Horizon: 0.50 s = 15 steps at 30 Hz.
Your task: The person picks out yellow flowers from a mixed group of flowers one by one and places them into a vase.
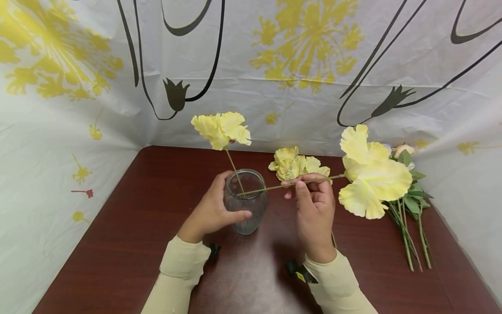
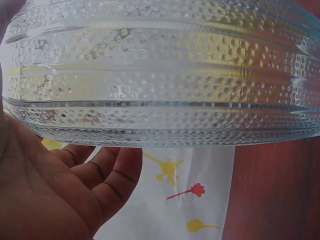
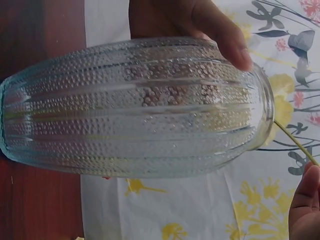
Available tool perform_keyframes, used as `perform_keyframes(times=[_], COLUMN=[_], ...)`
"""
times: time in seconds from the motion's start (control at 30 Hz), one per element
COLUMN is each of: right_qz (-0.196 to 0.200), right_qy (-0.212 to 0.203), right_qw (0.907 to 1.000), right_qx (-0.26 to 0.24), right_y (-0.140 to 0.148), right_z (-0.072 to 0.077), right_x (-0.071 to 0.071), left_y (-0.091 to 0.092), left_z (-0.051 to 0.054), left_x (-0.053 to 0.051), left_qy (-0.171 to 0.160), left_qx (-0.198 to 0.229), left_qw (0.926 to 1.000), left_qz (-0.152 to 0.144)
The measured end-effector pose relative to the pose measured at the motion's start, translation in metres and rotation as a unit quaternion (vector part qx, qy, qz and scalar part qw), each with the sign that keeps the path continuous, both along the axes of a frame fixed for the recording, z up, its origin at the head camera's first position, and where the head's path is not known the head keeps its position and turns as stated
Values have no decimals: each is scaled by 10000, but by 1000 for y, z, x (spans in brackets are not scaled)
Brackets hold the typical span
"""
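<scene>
My left hand (image 1: 213, 207) grips a clear ribbed glass vase (image 1: 252, 216) around its upper side, thumb across the front. The vase stands upright on the table in the head view, and its dimpled glass (image 2: 165, 75) fills much of the left wrist view. One yellow artificial flower (image 1: 221, 128) leans out of the vase's mouth to the left. Between thumb and fingers, my right hand (image 1: 317, 213) pinches the thin stem of another yellow artificial flower (image 1: 374, 174). That stem lies nearly level, its bloom to the right and its tip at the vase's mouth.
More yellow blooms (image 1: 290, 165) lie on the dark red table (image 1: 117, 244) behind my right hand. To the right, a bundle of green stems (image 1: 405, 235) with leaves and pale blooms lies on the table. A patterned white curtain (image 1: 235, 56) surrounds the table's back and sides.
</scene>
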State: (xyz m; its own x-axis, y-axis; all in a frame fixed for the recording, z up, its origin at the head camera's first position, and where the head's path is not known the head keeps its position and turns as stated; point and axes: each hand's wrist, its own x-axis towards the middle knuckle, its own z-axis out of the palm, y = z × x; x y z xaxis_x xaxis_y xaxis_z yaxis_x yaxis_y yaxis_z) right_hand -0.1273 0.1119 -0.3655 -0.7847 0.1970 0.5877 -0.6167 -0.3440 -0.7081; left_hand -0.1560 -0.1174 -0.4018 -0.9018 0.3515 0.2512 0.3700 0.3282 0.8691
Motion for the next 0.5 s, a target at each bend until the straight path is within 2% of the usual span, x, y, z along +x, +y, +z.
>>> perform_keyframes(times=[0.2, 0.33, 0.5], right_qz=[108, 167, 244], right_qy=[-271, -297, -353], right_qw=[9993, 9988, 9956], right_qx=[254, 343, 830], right_y=[-3, -5, -8], right_z=[-3, -4, -8], right_x=[0, 0, -1], left_y=[0, 0, 0], left_z=[0, 0, -1], left_x=[0, 0, 0], left_qy=[40, 30, 33], left_qx=[97, 103, 87], left_qw=[9999, 9999, 9999], left_qz=[-29, -52, -49])
